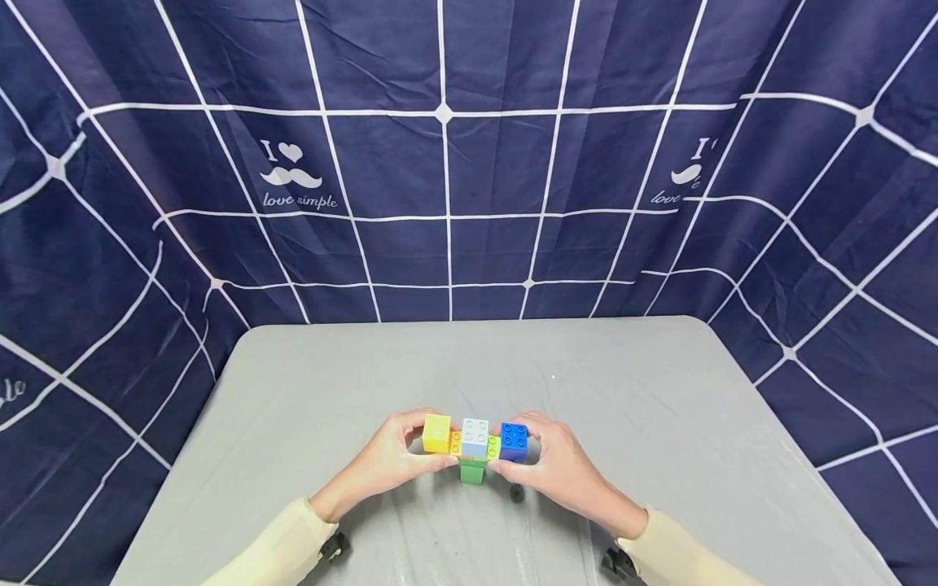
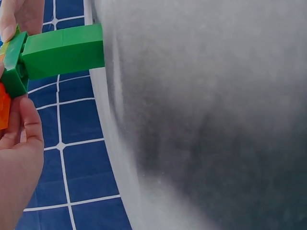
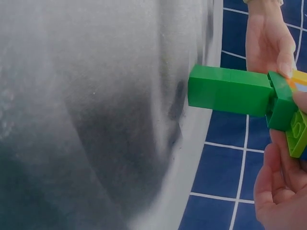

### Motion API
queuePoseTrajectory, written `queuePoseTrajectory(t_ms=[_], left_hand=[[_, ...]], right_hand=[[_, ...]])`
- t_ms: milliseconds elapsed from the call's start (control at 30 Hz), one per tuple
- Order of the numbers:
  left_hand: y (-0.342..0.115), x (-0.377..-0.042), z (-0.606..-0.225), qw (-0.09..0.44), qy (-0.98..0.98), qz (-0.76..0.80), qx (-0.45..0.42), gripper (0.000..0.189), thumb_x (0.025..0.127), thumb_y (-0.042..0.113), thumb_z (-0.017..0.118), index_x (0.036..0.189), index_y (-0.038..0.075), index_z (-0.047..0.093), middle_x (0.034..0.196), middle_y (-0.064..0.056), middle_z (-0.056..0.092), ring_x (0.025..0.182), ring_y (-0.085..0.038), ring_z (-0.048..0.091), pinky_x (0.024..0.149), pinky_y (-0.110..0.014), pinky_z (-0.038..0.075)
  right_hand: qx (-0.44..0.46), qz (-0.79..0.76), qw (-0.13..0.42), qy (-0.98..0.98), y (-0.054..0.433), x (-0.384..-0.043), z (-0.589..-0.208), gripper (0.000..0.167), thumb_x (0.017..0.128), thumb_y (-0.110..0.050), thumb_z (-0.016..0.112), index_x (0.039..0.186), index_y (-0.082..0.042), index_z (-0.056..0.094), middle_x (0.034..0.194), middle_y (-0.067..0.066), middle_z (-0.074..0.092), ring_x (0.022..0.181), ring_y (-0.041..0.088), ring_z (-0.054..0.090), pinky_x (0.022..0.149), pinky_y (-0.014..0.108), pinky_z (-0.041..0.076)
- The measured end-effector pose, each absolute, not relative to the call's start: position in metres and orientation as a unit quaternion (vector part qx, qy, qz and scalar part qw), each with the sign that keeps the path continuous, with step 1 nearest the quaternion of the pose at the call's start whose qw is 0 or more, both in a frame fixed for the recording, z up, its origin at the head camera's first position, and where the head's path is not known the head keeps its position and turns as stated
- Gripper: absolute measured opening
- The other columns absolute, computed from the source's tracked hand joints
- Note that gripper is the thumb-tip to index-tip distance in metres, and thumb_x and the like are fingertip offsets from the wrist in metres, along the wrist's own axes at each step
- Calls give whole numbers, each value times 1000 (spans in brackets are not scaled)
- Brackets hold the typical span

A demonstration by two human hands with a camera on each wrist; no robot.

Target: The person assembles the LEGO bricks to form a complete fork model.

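A toy-brick build stands on the table, held from both sides. Its green column (image 2: 64, 51) rises from the tabletop to a wider green brick (image 3: 282, 100). Above that, an orange brick (image 1: 456, 442) reaches left and a lime brick (image 1: 494, 446) reaches right. A pale blue brick (image 1: 475, 438) tops the middle, a yellow brick (image 1: 436, 433) the left end and a dark blue brick (image 1: 514, 440) the right. My left hand (image 1: 392, 457) grips the left side, thumb in front; my right hand (image 1: 560, 468) grips the right likewise. Far fingertips are partly hidden behind the bricks.
The grey-covered table (image 1: 330, 374) has rounded far corners. Navy curtains (image 1: 498, 163) with white grid lines enclose its back and sides. A small dark round spot (image 1: 516, 493) lies on the table near the right hand. Dark wrist devices (image 1: 333, 545) sit under both cream sleeves.
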State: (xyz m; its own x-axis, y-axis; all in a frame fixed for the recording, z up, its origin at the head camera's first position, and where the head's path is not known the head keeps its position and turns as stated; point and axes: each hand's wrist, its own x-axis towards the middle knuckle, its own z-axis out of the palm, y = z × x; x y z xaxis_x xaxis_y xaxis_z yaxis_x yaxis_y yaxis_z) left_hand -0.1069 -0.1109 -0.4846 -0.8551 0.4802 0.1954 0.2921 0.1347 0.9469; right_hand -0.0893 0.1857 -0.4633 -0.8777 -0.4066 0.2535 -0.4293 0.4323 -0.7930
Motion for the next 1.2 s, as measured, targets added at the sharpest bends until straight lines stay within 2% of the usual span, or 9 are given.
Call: queuePoseTrajectory(t_ms=[267,600,867,1067,1200], left_hand=[[-110,-106,-487,68,749,600,273,33,91,16,92,120,12,78,117,1,76,111,-20,68,107,-36,50],[-109,-108,-486,64,747,595,288,31,89,16,94,116,18,78,113,4,76,106,-20,68,101,-36,53],[-109,-110,-486,59,742,593,307,29,88,13,94,112,16,77,105,4,75,98,-18,68,96,-34,54],[-109,-111,-482,55,746,583,317,29,88,15,94,112,16,78,104,5,75,97,-17,68,96,-39,56],[-109,-112,-483,57,749,581,314,29,89,17,94,113,17,78,104,5,76,97,-17,69,96,-39,56]], right_hand=[[244,468,15,-849,187,-87,-464,39,85,-29,97,119,-21,79,107,-12,72,93,11,67,76,30,56],[240,472,21,-848,187,-87,-467,38,85,-27,98,118,-21,79,107,-13,73,93,11,68,76,30,57],[232,478,26,-847,186,-84,-470,38,85,-25,98,118,-20,80,105,-14,75,95,11,70,81,30,57],[215,486,29,-847,184,-83,-473,39,83,-24,99,116,-21,80,106,-16,75,100,11,71,88,31,57],[224,481,26,-847,184,-84,-471,38,84,-24,98,117,-18,80,107,-13,76,98,11,71,85,31,58]])
